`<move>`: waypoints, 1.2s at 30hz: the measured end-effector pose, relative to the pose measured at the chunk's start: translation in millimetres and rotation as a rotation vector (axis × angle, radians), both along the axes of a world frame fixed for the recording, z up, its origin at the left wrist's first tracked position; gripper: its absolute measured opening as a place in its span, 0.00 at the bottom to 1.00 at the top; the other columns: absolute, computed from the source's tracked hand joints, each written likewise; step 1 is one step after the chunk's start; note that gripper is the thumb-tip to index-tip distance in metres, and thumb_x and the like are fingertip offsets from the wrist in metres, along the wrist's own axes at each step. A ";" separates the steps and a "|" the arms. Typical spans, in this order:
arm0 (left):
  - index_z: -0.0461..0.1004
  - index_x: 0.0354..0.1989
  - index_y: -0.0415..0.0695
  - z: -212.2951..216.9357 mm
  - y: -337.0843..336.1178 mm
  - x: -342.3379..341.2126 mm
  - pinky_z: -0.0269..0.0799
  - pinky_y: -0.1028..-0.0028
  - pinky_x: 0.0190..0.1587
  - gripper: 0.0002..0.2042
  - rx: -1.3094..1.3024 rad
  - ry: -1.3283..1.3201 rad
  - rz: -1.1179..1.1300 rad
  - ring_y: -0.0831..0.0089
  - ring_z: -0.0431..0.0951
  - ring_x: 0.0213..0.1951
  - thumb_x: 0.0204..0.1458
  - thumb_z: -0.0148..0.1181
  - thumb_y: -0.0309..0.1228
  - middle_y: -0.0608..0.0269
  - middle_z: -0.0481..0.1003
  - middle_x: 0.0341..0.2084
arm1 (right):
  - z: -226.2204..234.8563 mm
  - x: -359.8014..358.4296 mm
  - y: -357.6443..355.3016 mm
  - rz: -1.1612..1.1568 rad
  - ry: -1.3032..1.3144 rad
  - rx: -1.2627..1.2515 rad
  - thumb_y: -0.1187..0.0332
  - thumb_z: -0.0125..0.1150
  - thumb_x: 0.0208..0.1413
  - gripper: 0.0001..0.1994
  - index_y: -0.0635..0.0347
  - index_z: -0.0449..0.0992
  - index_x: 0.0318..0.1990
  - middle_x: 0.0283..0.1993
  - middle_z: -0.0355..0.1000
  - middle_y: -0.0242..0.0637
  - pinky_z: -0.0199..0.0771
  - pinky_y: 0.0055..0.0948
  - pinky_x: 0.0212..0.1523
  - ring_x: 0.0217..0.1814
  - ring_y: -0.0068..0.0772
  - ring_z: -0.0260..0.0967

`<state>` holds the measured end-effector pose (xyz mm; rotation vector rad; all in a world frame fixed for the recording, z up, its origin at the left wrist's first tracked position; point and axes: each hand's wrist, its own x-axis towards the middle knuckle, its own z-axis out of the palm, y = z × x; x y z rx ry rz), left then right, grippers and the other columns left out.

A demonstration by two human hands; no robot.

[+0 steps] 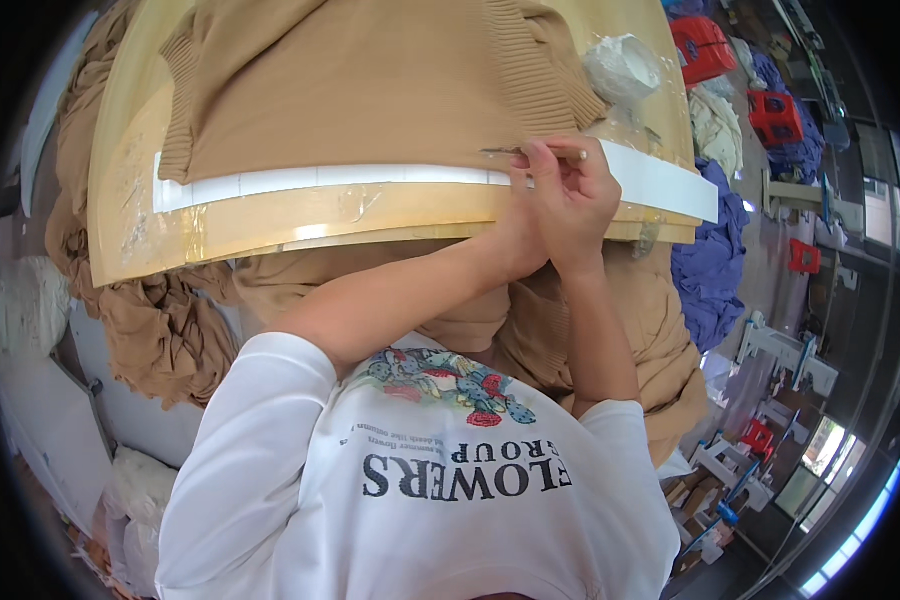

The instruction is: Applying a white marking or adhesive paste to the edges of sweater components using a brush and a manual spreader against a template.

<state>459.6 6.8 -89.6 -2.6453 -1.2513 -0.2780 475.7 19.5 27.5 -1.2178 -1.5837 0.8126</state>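
Near the right end of the lower edge of a broad tan knitted garment piece with ribbed bands, the right hand pinches a slim, pointed tool with a pale rod-like handle between bent thumb and fingers. The tool lies nearly level in the view, its thin dark tip directed left over the tan fabric; whether the tip touches the knit cannot be told. The left hand comes in from the left, just beside the right one and partly covered by it, its fingertips close to the fabric's edge. Whether those fingers grasp anything cannot be made out.

Beneath the hands runs a long, flat white strip crossed by thin lines, showing along the garment piece's lower edge and reaching past it on the right. Both lie on a yellowish, smooth-surfaced board with clear tape at places on its surface. On the board's upper right, beside the ribbing, sits a rounded white bundle in clear plastic.

Farther out, tan knit fabric in loose folds spreads below the board's near edge, and a crumpled tan cloth heap hangs at left. To the right are a purple-blue cloth heap and red plastic stools.
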 end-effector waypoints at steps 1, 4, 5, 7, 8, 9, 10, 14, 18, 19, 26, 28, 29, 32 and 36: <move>0.59 0.56 0.44 -8.3 -0.7 1.6 0.53 0.43 0.54 0.27 0.120 0.126 0.051 0.45 0.59 0.56 0.46 0.49 0.40 0.51 0.62 0.53 | -0.4 -11.1 -1.1 0.032 0.041 0.065 0.78 0.57 0.51 0.04 0.67 0.69 0.34 0.27 0.71 0.35 0.72 0.19 0.31 0.29 0.23 0.72; 0.61 0.55 0.44 -10.4 -0.8 2.9 0.54 0.44 0.54 0.26 0.477 0.493 0.165 0.43 0.59 0.56 0.45 0.49 0.39 0.51 0.63 0.52 | -3.9 -42.2 -0.1 0.080 0.077 0.156 0.73 0.60 0.50 0.06 0.66 0.70 0.32 0.23 0.70 0.35 0.71 0.20 0.27 0.26 0.23 0.70; 0.66 0.50 0.44 -9.5 2.5 -1.3 0.56 0.42 0.52 0.22 0.427 0.309 0.100 0.40 0.57 0.58 0.44 0.48 0.38 0.51 0.63 0.53 | -10.5 -48.8 2.6 0.120 0.023 0.122 0.72 0.60 0.50 0.07 0.65 0.70 0.32 0.23 0.70 0.37 0.71 0.21 0.27 0.25 0.26 0.71; 0.68 0.47 0.44 12.6 0.3 -4.3 0.57 0.41 0.50 0.20 0.295 -0.092 0.038 0.40 0.57 0.57 0.44 0.48 0.37 0.51 0.63 0.52 | -17.3 -49.1 9.1 0.154 -0.218 0.069 0.69 0.60 0.50 0.08 0.65 0.70 0.31 0.24 0.71 0.40 0.70 0.24 0.26 0.23 0.31 0.71; 0.69 0.44 0.44 18.2 -2.9 -5.8 0.58 0.40 0.49 0.18 0.154 -0.481 -0.026 0.39 0.58 0.57 0.44 0.47 0.36 0.51 0.64 0.52 | -16.0 -48.6 10.7 0.161 -0.223 0.071 0.69 0.60 0.50 0.08 0.65 0.70 0.31 0.24 0.71 0.40 0.70 0.24 0.26 0.23 0.31 0.71; 0.69 0.44 0.44 17.3 -5.0 -10.2 0.58 0.40 0.49 0.18 0.154 -0.476 -0.003 0.39 0.58 0.57 0.44 0.47 0.36 0.51 0.64 0.52 | -13.6 -54.7 11.9 0.168 -0.195 0.010 0.70 0.60 0.50 0.08 0.64 0.71 0.31 0.24 0.72 0.40 0.70 0.24 0.25 0.23 0.30 0.71; 0.69 0.44 0.45 15.4 -6.1 -11.3 0.56 0.38 0.49 0.17 0.233 -0.343 0.059 0.40 0.58 0.57 0.45 0.47 0.36 0.51 0.64 0.52 | -11.1 -61.0 12.8 0.174 -0.169 -0.052 0.70 0.61 0.49 0.07 0.64 0.71 0.31 0.24 0.72 0.40 0.70 0.24 0.25 0.22 0.30 0.71; 0.70 0.44 0.46 2.6 0.4 2.6 0.51 0.32 0.49 0.16 0.522 0.202 0.280 0.40 0.59 0.55 0.48 0.45 0.36 0.51 0.63 0.51 | 4.2 -83.8 7.4 0.164 -0.004 0.168 0.73 0.61 0.48 0.06 0.64 0.71 0.30 0.24 0.72 0.38 0.70 0.24 0.23 0.21 0.29 0.70; 0.70 0.45 0.47 -17.4 0.3 24.5 0.45 0.28 0.50 0.16 -0.091 -0.832 0.138 0.41 0.57 0.56 0.50 0.44 0.38 0.50 0.63 0.51 | -3.3 -123.1 9.5 0.300 0.004 0.142 0.73 0.61 0.48 0.05 0.63 0.71 0.30 0.24 0.71 0.39 0.70 0.24 0.24 0.22 0.32 0.70; 0.70 0.45 0.47 -2.3 -0.7 15.0 0.45 0.28 0.50 0.16 -0.089 -0.839 0.134 0.41 0.57 0.56 0.50 0.44 0.38 0.50 0.63 0.51 | -9.4 -124.6 14.2 0.298 -0.003 0.145 0.73 0.61 0.48 0.05 0.63 0.71 0.30 0.24 0.71 0.39 0.70 0.24 0.24 0.22 0.32 0.70; 0.70 0.46 0.47 21.3 -3.3 -10.4 0.40 0.26 0.50 0.17 0.073 -0.413 0.065 0.41 0.55 0.57 0.51 0.42 0.38 0.50 0.62 0.52 | 4.5 -149.2 14.8 0.365 -0.012 0.044 0.72 0.62 0.48 0.06 0.64 0.72 0.27 0.24 0.71 0.38 0.71 0.22 0.26 0.22 0.31 0.69; 0.70 0.46 0.48 26.7 -6.7 -15.1 0.40 0.26 0.51 0.17 0.055 -0.366 0.041 0.41 0.54 0.58 0.52 0.42 0.39 0.51 0.61 0.53 | 19.8 -161.8 9.3 0.392 0.054 0.083 0.73 0.62 0.48 0.05 0.64 0.73 0.29 0.24 0.71 0.37 0.72 0.21 0.27 0.23 0.28 0.69; 0.70 0.46 0.48 28.5 -8.0 -14.3 0.40 0.26 0.51 0.17 0.053 -0.360 0.060 0.41 0.54 0.58 0.52 0.42 0.39 0.51 0.61 0.53 | 16.7 -169.1 8.4 0.409 0.061 0.078 0.73 0.62 0.48 0.05 0.64 0.73 0.29 0.24 0.71 0.37 0.72 0.21 0.27 0.23 0.28 0.69; 0.70 0.46 0.47 36.9 -10.4 -13.8 0.41 0.26 0.51 0.18 0.004 -0.344 0.022 0.41 0.53 0.58 0.52 0.42 0.40 0.51 0.61 0.53 | 7.4 -187.9 11.5 0.448 0.058 0.142 0.74 0.61 0.49 0.05 0.64 0.72 0.30 0.25 0.70 0.38 0.72 0.22 0.27 0.23 0.29 0.69; 0.71 0.46 0.47 28.4 -8.8 -4.1 0.41 0.27 0.51 0.18 0.009 -0.332 0.057 0.42 0.53 0.59 0.52 0.42 0.40 0.51 0.61 0.53 | -8.7 -203.0 16.6 0.541 -0.091 0.189 0.74 0.61 0.49 0.05 0.63 0.70 0.29 0.25 0.70 0.39 0.71 0.23 0.25 0.24 0.30 0.69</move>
